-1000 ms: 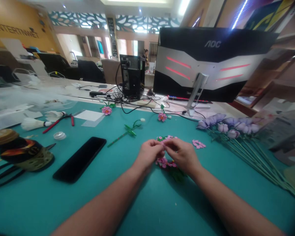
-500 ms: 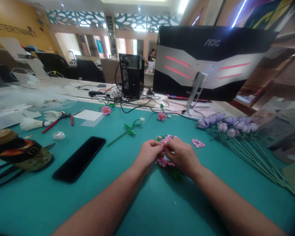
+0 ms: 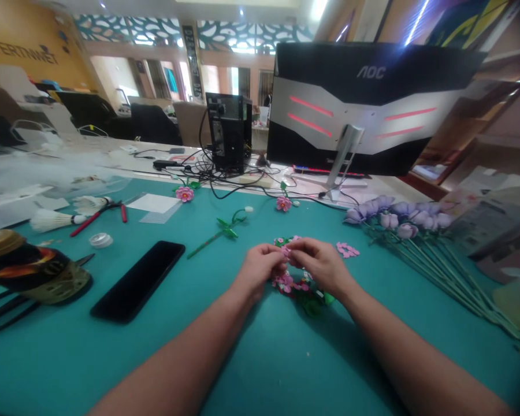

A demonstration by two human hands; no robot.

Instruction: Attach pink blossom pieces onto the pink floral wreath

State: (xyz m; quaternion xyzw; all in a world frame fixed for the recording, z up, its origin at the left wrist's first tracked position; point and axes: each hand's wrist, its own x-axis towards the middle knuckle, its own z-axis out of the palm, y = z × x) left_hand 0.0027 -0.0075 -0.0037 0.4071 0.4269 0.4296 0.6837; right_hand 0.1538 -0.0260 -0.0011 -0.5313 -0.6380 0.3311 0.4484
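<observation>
My left hand (image 3: 260, 267) and my right hand (image 3: 319, 264) meet at the fingertips over the green mat. Pinched between them is a small pink piece (image 3: 286, 251), perhaps a toy-brick petal; its exact shape is blurred. Below and behind the fingers lies a cluster of pink toy-brick blossoms (image 3: 285, 282) with green leaves, partly hidden by my hands. To the right of my right hand is a small pile of loose pink pieces (image 3: 348, 250). A green stem with leaves (image 3: 227, 229) lies to the left, beyond my left hand.
A phone (image 3: 139, 281) and a dark bottle (image 3: 37, 268) lie on the left. Red-handled pliers (image 3: 85, 225) lie by shuttlecocks (image 3: 54, 220). Two pink flowers (image 3: 184, 194) stand farther back. Purple flowers (image 3: 406, 231) lie right, below a monitor (image 3: 351, 115).
My fingers still pinch together, but my right hand has turned slightly and shows more of the pink piece and the blossoms below. The whole view has shifted a little.
</observation>
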